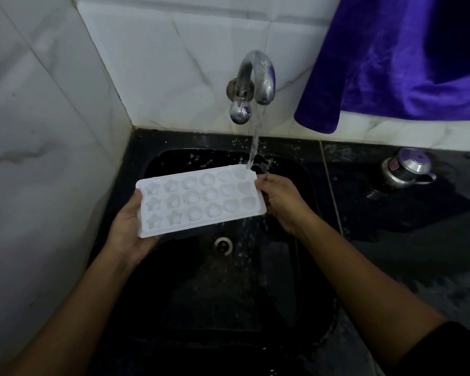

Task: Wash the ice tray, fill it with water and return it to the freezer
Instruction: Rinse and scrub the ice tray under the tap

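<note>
I hold the tray (200, 198) cells-up over the sink (136, 164), one end in each hand. My left grip (130, 226) cups the near-left end, thumb along the edge and fingers curled under. My right grip (281, 202) pinches the right end, fingers curled round the rim. The tap (255, 77) is running and its stream (255, 137) lands on the far right corner of the tray, with water spilling off that end into the sink.

I judge this to be the rinse, or the start of the fill. The cells gleam, but I cannot tell whether they hold water or are only wet. Next I need to slide the tray under the stream so each row gets water, and level it so the cells hold it. After that one hand must let go to shut the tap, and the tray has to stay flat on the way to the freezer.

I see no writing on the tray or tap. A steel pot (406, 169) on the wet table (391, 240) bears a small red label, too small to read.
</note>
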`<control>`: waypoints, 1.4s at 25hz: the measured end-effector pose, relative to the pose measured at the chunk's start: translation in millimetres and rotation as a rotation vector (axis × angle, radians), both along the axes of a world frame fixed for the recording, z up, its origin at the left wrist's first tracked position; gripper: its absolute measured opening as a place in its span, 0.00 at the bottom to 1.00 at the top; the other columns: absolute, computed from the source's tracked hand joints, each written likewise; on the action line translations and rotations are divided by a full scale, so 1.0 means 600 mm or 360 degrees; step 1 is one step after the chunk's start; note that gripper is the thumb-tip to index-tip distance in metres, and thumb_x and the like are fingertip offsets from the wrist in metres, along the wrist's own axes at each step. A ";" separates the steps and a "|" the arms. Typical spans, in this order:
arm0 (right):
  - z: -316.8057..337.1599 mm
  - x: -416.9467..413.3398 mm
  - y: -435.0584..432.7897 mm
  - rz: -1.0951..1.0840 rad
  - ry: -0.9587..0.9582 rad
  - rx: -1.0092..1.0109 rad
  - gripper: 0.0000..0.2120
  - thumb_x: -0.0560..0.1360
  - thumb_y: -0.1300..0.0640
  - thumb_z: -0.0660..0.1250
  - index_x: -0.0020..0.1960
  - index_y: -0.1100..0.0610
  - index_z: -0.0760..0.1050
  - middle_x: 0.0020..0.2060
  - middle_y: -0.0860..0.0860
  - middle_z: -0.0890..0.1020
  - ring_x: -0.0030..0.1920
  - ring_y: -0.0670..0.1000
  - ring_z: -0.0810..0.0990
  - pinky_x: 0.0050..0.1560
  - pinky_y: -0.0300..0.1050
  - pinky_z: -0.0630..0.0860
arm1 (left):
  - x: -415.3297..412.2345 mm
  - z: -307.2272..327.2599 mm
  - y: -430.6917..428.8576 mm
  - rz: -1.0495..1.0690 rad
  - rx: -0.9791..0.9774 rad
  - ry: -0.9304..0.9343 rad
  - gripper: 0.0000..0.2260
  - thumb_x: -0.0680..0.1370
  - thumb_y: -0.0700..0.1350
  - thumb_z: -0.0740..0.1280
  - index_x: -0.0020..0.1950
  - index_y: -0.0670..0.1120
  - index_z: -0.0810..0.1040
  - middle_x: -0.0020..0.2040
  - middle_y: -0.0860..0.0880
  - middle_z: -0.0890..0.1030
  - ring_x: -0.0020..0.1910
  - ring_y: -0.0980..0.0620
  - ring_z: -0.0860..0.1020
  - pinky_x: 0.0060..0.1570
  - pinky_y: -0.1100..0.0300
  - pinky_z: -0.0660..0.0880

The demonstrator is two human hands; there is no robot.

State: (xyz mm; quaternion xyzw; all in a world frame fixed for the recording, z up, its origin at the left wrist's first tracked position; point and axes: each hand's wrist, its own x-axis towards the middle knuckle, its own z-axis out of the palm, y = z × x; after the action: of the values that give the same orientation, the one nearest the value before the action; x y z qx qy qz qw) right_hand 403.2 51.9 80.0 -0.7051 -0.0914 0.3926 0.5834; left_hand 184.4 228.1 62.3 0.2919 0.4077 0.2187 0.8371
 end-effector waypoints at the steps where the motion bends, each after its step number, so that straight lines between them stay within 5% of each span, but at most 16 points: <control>1: 0.000 0.002 -0.006 -0.0020 -0.0005 -0.0001 0.10 0.83 0.62 0.64 0.52 0.61 0.83 0.43 0.55 0.87 0.41 0.51 0.86 0.37 0.43 0.80 | 0.005 0.002 -0.003 -0.0012 0.0002 0.0007 0.23 0.86 0.57 0.55 0.60 0.46 0.86 0.63 0.42 0.85 0.57 0.44 0.86 0.44 0.51 0.85; 4: 0.002 0.012 -0.028 -0.0082 -0.0033 -0.0008 0.10 0.83 0.62 0.63 0.52 0.61 0.83 0.43 0.55 0.87 0.41 0.52 0.85 0.38 0.44 0.82 | 0.028 0.008 -0.016 -0.0052 0.0015 0.0020 0.23 0.87 0.56 0.55 0.62 0.45 0.86 0.60 0.43 0.86 0.54 0.45 0.87 0.42 0.51 0.85; 8: -0.002 0.032 -0.058 -0.0191 -0.0048 -0.0044 0.11 0.83 0.61 0.63 0.56 0.64 0.83 0.50 0.60 0.87 0.46 0.57 0.86 0.44 0.50 0.83 | 0.063 0.011 -0.036 -0.0120 -0.0004 0.0006 0.26 0.87 0.55 0.54 0.48 0.48 0.90 0.55 0.44 0.88 0.50 0.46 0.88 0.39 0.51 0.85; 12: -0.003 0.053 -0.093 -0.0286 -0.0046 -0.0026 0.11 0.82 0.61 0.64 0.55 0.63 0.84 0.47 0.59 0.88 0.46 0.57 0.86 0.45 0.49 0.83 | 0.098 0.012 -0.053 -0.0218 0.0018 0.0014 0.22 0.87 0.55 0.54 0.60 0.44 0.83 0.53 0.44 0.88 0.49 0.46 0.88 0.43 0.50 0.86; 16: -0.006 0.074 -0.128 -0.0401 -0.0056 -0.0008 0.10 0.82 0.62 0.64 0.53 0.62 0.84 0.47 0.59 0.88 0.47 0.58 0.87 0.49 0.52 0.84 | 0.138 0.012 -0.069 -0.0339 0.0064 0.0008 0.20 0.88 0.55 0.54 0.61 0.45 0.80 0.54 0.45 0.88 0.51 0.45 0.87 0.51 0.47 0.83; 20: -0.003 0.094 -0.160 -0.0484 -0.0063 0.0036 0.10 0.82 0.63 0.63 0.49 0.60 0.84 0.42 0.55 0.88 0.42 0.53 0.87 0.41 0.45 0.83 | 0.176 0.008 -0.081 -0.0443 0.0076 0.0000 0.21 0.87 0.56 0.54 0.63 0.44 0.80 0.58 0.43 0.87 0.55 0.43 0.86 0.56 0.44 0.80; 25: 0.001 0.126 -0.180 -0.0616 -0.0080 0.0060 0.09 0.81 0.63 0.64 0.52 0.63 0.84 0.48 0.61 0.87 0.47 0.59 0.86 0.55 0.57 0.81 | 0.230 0.011 -0.089 -0.0533 0.0073 -0.0016 0.22 0.87 0.56 0.54 0.65 0.44 0.80 0.62 0.41 0.85 0.59 0.41 0.84 0.58 0.42 0.80; 30: 0.008 0.147 -0.163 -0.0603 -0.0114 0.0041 0.11 0.81 0.62 0.64 0.56 0.64 0.84 0.50 0.61 0.87 0.53 0.63 0.86 0.58 0.60 0.82 | 0.252 0.019 -0.065 -0.0565 0.0137 -0.0035 0.23 0.87 0.57 0.55 0.69 0.43 0.78 0.64 0.41 0.84 0.63 0.39 0.83 0.62 0.40 0.79; 35: 0.011 0.129 -0.098 -0.0454 -0.0066 0.0032 0.11 0.82 0.61 0.63 0.56 0.63 0.84 0.48 0.59 0.88 0.52 0.61 0.87 0.53 0.56 0.85 | 0.214 0.020 -0.017 -0.0440 0.0137 -0.0006 0.23 0.87 0.57 0.53 0.65 0.43 0.79 0.60 0.43 0.86 0.59 0.42 0.85 0.54 0.45 0.82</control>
State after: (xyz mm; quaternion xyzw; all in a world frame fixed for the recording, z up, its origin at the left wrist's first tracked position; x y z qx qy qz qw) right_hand 480.3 -6.7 86.6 -0.7130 -0.0063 0.2900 0.6383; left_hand 312.6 218.0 74.3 0.3806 0.3524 0.1191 0.8466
